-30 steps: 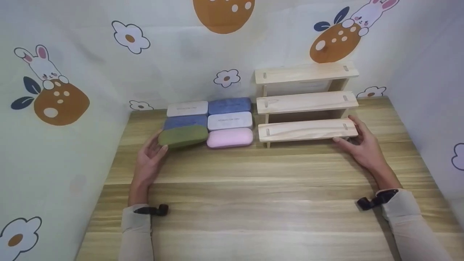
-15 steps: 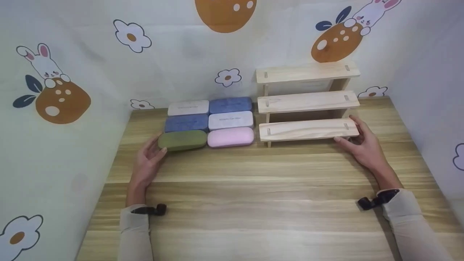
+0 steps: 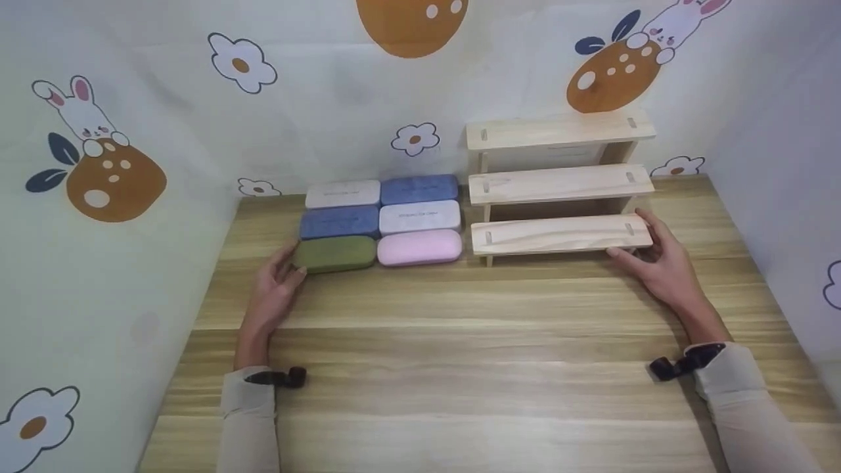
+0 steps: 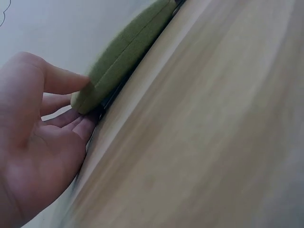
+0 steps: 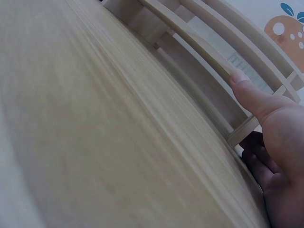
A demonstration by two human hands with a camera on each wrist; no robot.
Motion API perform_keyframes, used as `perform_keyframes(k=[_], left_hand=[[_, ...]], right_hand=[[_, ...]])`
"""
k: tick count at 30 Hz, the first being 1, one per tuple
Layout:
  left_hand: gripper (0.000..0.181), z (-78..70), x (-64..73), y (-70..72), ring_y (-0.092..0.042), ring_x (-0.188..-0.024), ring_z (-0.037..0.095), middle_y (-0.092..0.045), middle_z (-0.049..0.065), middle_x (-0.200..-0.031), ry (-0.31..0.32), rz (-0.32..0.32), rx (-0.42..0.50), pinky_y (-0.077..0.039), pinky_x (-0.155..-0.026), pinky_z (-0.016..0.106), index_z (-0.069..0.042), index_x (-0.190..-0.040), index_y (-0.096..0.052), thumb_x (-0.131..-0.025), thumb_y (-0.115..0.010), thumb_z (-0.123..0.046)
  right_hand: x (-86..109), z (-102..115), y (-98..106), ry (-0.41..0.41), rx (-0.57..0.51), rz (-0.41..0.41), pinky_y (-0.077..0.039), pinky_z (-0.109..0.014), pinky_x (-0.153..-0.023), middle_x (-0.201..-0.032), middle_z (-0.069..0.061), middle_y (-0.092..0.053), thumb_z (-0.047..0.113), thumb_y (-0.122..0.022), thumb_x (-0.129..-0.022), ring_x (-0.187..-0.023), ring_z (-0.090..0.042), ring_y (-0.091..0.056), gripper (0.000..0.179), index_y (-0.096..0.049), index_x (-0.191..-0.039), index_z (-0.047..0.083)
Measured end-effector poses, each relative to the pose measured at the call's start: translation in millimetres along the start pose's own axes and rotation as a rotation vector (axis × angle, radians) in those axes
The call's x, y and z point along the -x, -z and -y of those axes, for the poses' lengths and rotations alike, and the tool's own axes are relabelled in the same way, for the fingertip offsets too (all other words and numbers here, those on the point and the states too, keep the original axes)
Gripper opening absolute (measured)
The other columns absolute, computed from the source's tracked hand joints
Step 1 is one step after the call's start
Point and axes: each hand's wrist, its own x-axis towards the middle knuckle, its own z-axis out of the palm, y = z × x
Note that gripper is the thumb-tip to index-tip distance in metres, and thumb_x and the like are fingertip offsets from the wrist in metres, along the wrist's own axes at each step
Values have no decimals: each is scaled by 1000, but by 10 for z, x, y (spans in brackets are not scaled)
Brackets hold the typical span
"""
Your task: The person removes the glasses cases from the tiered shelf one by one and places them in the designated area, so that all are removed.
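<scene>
A green glasses case (image 3: 335,254) lies at the front left of a block of cases. My left hand (image 3: 271,289) holds its left end, thumb at the front and fingers round the far side. In the left wrist view the thumb presses the green case (image 4: 121,59) near its end. Just right of it is a pink case (image 3: 420,247). My right hand (image 3: 665,266) grips the right end of the lowest step of a three-tier wooden stand (image 3: 562,235). The right wrist view has the thumb on the edge of a board (image 5: 199,40), other fingers partly hidden behind the end.
Behind the green and pink cases lie blue cases (image 3: 338,223) (image 3: 419,190) and white cases (image 3: 420,217) (image 3: 343,194), in rows against the patterned back wall (image 3: 328,98). The wood-grain table (image 3: 460,368) extends toward me, with walls on both sides.
The green case has come down from overlapping the blue case behind it to lie level beside the pink one, shifting slightly right at the end with my left hand. My right hand stays put.
</scene>
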Motion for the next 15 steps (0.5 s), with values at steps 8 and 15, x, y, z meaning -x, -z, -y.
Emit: perform_keyframes(k=[8, 15], left_hand=[[86, -30, -33, -60, -25, -167, 32, -28, 19, -178, 19, 7, -106, -27, -139, 47, -1, -168, -32, -99, -81, -17], [79, -82, -44, -98, -33, -164, 38, -38, 23, -172, -12, -42, -314, -28, -138, 50, -2, -165, -39, -99, -80, -17]], right_hand=[[14, 8, -2, 19, -12, 2, -40, -4, -114, -152, -21, -59, 9, -86, -93, -129, 7, -57, 90, -37, -168, 11], [9, 3, 0, 8, -5, 3, -39, -3, -115, -155, -22, -57, 11, -87, -93, -131, 8, -56, 91, -36, -168, 9]])
